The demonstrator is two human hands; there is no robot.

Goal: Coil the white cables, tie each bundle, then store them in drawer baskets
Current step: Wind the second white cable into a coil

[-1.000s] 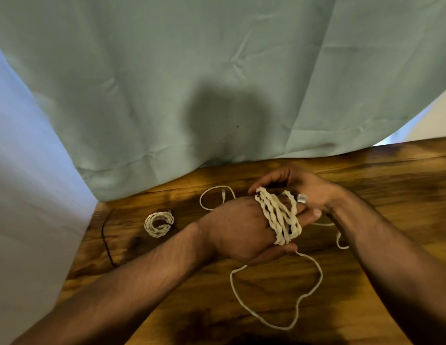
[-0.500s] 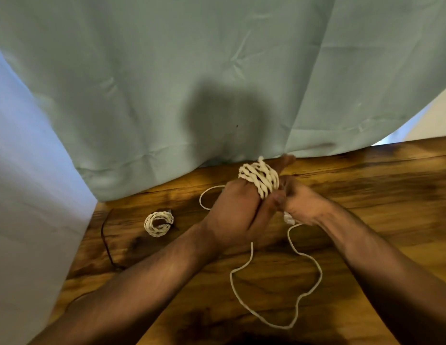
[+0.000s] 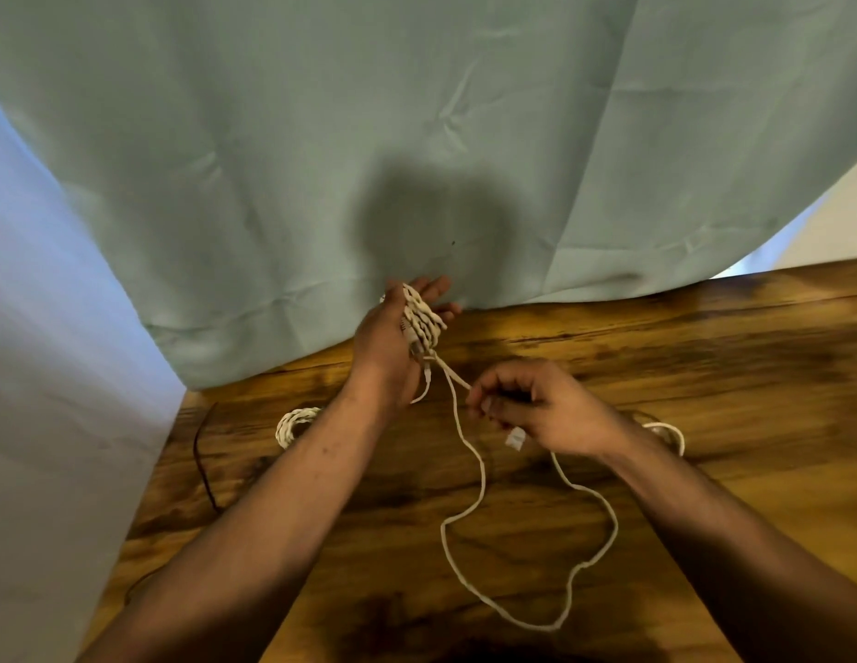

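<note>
A white braided cable (image 3: 481,476) is partly wound in several turns round the fingers of my left hand (image 3: 393,337), which is raised near the curtain's hem with the fingers pointing up. From that coil (image 3: 424,323) the loose end runs down to my right hand (image 3: 541,409), which pinches it just below the coil. A white plug (image 3: 515,440) sticks out under my right palm. The slack lies in a wide loop on the wooden table (image 3: 704,375). A finished small coil (image 3: 292,425) lies at the left, partly behind my left forearm.
A pale green curtain (image 3: 417,136) hangs over the table's back edge. A thin dark wire (image 3: 202,457) runs along the table's left edge. Another white cable loop (image 3: 665,430) shows behind my right wrist. A light wall stands at the left.
My left hand has tilted its fingers upward with the coil on them. My right hand has dropped away from the coil toward me, drawing the loose cable taut.
</note>
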